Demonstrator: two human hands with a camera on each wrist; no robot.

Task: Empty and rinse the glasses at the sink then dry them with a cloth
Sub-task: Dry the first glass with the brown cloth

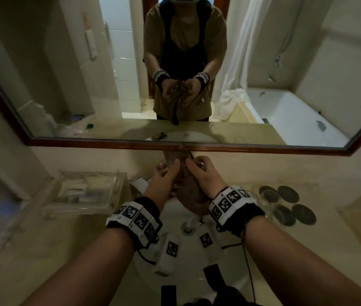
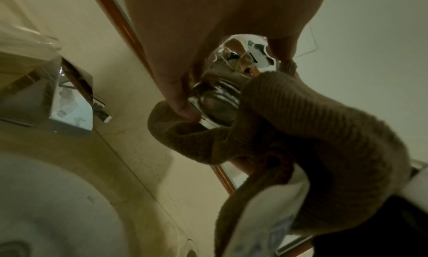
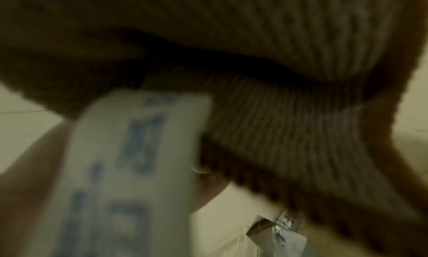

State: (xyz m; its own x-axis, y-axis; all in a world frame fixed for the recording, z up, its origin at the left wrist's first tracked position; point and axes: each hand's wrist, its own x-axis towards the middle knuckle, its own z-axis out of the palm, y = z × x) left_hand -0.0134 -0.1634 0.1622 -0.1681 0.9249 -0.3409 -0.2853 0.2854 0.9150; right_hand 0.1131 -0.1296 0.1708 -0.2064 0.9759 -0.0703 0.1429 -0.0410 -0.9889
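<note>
Above the sink my left hand grips a clear glass, fingers curled round its side. In the left wrist view the glass shows between my fingers with the brown ribbed cloth pushed into it. My right hand holds that brown cloth against the glass, and a white label hangs from it. The right wrist view is filled by the blurred cloth and its label; the fingers are hidden there.
A clear plastic tray of toiletries stands left of the sink. Several dark round coasters and another glass stand to the right. The tap is below my hands. A framed mirror runs along the wall.
</note>
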